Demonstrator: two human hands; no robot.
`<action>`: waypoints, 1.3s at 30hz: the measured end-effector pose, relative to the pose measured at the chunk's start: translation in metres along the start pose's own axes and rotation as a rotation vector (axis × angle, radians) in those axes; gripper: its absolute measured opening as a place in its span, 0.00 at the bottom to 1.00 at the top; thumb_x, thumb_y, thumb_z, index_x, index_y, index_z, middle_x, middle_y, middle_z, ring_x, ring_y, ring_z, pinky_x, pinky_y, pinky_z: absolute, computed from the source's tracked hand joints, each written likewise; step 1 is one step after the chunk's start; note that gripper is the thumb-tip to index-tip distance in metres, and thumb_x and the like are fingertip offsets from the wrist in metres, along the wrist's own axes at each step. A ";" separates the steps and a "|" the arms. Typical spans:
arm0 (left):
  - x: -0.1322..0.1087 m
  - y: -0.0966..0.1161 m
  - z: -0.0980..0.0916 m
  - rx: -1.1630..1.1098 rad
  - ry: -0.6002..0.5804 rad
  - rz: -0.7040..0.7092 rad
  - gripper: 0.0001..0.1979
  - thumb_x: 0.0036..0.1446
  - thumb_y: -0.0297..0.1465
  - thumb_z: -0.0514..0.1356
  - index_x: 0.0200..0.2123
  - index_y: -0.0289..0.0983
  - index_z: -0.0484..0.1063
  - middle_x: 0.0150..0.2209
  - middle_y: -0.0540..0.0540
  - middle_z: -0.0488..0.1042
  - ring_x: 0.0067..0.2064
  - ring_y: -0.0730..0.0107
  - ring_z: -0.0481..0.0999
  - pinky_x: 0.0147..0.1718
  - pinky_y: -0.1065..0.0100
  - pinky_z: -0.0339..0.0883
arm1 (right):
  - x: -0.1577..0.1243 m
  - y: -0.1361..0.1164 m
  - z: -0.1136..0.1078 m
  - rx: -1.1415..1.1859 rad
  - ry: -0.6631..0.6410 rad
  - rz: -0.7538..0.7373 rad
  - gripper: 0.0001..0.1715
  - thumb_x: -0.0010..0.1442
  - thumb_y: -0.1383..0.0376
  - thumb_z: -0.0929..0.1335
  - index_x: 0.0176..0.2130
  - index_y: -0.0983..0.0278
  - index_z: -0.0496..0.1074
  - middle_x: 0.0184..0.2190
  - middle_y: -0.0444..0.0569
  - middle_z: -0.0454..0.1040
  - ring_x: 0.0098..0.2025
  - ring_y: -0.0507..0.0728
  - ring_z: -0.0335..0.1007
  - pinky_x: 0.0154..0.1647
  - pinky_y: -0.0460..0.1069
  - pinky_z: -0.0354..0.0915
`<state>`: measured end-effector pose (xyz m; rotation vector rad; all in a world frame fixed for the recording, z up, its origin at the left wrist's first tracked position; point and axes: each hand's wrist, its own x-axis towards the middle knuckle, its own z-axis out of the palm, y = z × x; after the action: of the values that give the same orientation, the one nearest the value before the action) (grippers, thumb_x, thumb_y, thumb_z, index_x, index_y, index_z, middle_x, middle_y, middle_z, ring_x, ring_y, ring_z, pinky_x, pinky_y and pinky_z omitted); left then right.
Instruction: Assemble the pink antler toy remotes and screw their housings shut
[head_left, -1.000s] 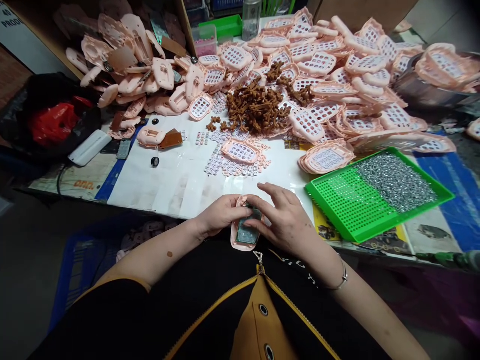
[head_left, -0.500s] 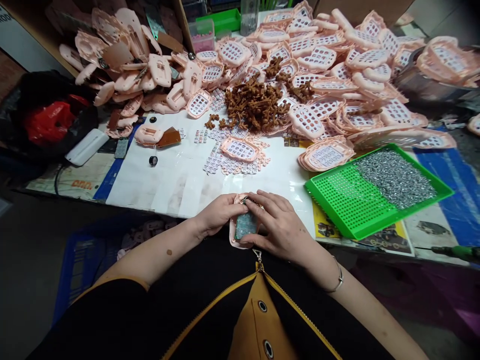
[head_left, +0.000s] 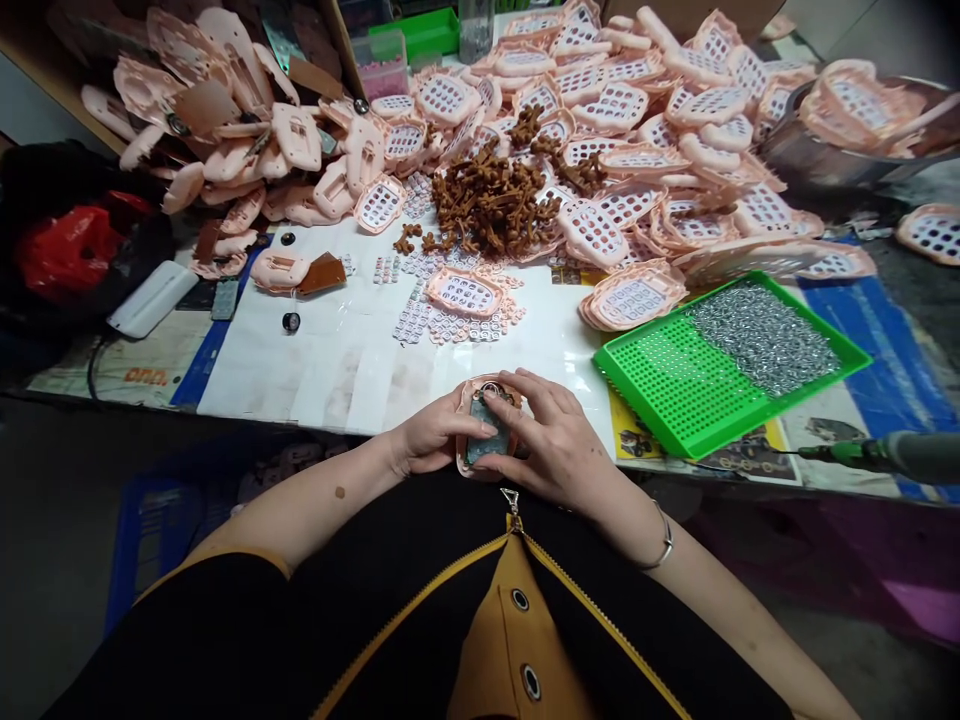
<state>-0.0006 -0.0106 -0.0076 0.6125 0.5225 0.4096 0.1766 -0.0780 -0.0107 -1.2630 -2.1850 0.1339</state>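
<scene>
Both my hands sit at the front edge of the table, over a pink moulded plastic frame (head_left: 488, 432) with a dark green-grey insert. My left hand (head_left: 436, 435) holds its left side, and my right hand (head_left: 550, 437) presses its fingers on top, hiding most of the insert. A small metal ring shows near the frame's top edge. Beyond my fingertips, a pink perforated frame (head_left: 463, 294) lies on a white sheet (head_left: 337, 370), among loose small white pieces (head_left: 412, 322).
A green perforated tray (head_left: 697, 380) holding silver granules stands to my right. Behind are a heap of pink frames (head_left: 622, 110), brown moulded runners (head_left: 491, 200) and a steel bowl (head_left: 795, 150). A black bag (head_left: 71, 250) lies left; a rotary tool (head_left: 892, 455) lies right.
The whole scene has slid up and left as my head moved. My hands stay on the pink frame, which sits a little more level, and my right fingers now cover more of the insert.
</scene>
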 end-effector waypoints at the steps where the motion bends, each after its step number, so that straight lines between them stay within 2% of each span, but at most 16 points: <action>1: 0.001 0.000 0.000 0.016 0.019 0.006 0.30 0.45 0.21 0.67 0.53 0.41 0.70 0.46 0.45 0.76 0.42 0.66 0.78 0.43 0.66 0.70 | 0.000 0.001 0.001 0.011 -0.003 0.019 0.39 0.59 0.47 0.69 0.63 0.59 0.60 0.59 0.62 0.66 0.62 0.70 0.61 0.56 0.67 0.65; 4: 0.004 0.000 0.001 0.082 0.094 0.003 0.25 0.45 0.22 0.68 0.49 0.37 0.71 0.41 0.44 0.77 0.41 0.65 0.78 0.41 0.66 0.70 | 0.000 0.007 0.006 0.082 -0.031 0.109 0.38 0.58 0.45 0.68 0.61 0.60 0.64 0.59 0.63 0.66 0.61 0.71 0.63 0.56 0.68 0.65; 7: 0.008 0.001 0.000 0.105 0.134 -0.040 0.20 0.45 0.23 0.67 0.44 0.34 0.72 0.37 0.44 0.77 0.37 0.64 0.78 0.39 0.65 0.70 | 0.003 0.021 0.008 0.250 -0.091 0.174 0.36 0.59 0.44 0.67 0.60 0.59 0.67 0.57 0.62 0.67 0.59 0.69 0.65 0.56 0.67 0.66; 13: 0.013 0.002 -0.006 0.086 0.156 -0.073 0.23 0.44 0.23 0.68 0.46 0.34 0.71 0.40 0.43 0.78 0.38 0.63 0.79 0.42 0.63 0.70 | 0.004 0.044 0.012 0.369 -0.170 0.187 0.29 0.63 0.50 0.67 0.60 0.55 0.67 0.59 0.58 0.66 0.61 0.66 0.64 0.60 0.66 0.64; 19: 0.011 0.008 0.000 0.076 0.137 -0.045 0.19 0.44 0.21 0.66 0.42 0.34 0.72 0.33 0.46 0.78 0.33 0.68 0.77 0.37 0.66 0.70 | 0.004 0.040 0.018 0.355 -0.141 0.202 0.29 0.64 0.52 0.67 0.61 0.54 0.66 0.58 0.57 0.67 0.58 0.65 0.66 0.58 0.65 0.64; 24: 0.010 0.008 0.002 0.088 0.145 -0.056 0.20 0.45 0.21 0.66 0.44 0.34 0.72 0.35 0.45 0.78 0.34 0.68 0.77 0.38 0.66 0.70 | 0.003 0.037 0.019 0.348 -0.122 0.194 0.29 0.64 0.52 0.66 0.60 0.58 0.67 0.57 0.59 0.69 0.56 0.64 0.67 0.58 0.64 0.65; 29: 0.009 0.008 0.004 0.103 0.137 -0.048 0.22 0.46 0.22 0.66 0.47 0.35 0.71 0.40 0.42 0.78 0.38 0.64 0.78 0.41 0.62 0.70 | 0.005 0.037 0.015 0.349 -0.105 0.172 0.26 0.65 0.53 0.66 0.60 0.56 0.67 0.56 0.57 0.70 0.54 0.62 0.69 0.56 0.62 0.66; 34: 0.009 0.007 0.004 0.113 0.152 -0.030 0.22 0.47 0.22 0.66 0.47 0.35 0.71 0.40 0.43 0.77 0.39 0.63 0.78 0.42 0.61 0.71 | 0.006 0.039 0.013 0.363 -0.129 0.169 0.26 0.65 0.54 0.67 0.61 0.53 0.66 0.57 0.55 0.69 0.56 0.62 0.69 0.56 0.63 0.66; 39: 0.008 0.007 0.003 0.132 0.152 -0.023 0.23 0.46 0.22 0.66 0.48 0.35 0.71 0.41 0.43 0.77 0.40 0.62 0.78 0.42 0.61 0.71 | 0.005 0.039 0.014 0.349 -0.122 0.157 0.26 0.65 0.54 0.66 0.61 0.54 0.66 0.57 0.55 0.70 0.54 0.62 0.69 0.55 0.61 0.67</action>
<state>0.0062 -0.0025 -0.0043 0.7055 0.7054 0.4043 0.1961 -0.0499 -0.0342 -1.2465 -2.0453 0.6421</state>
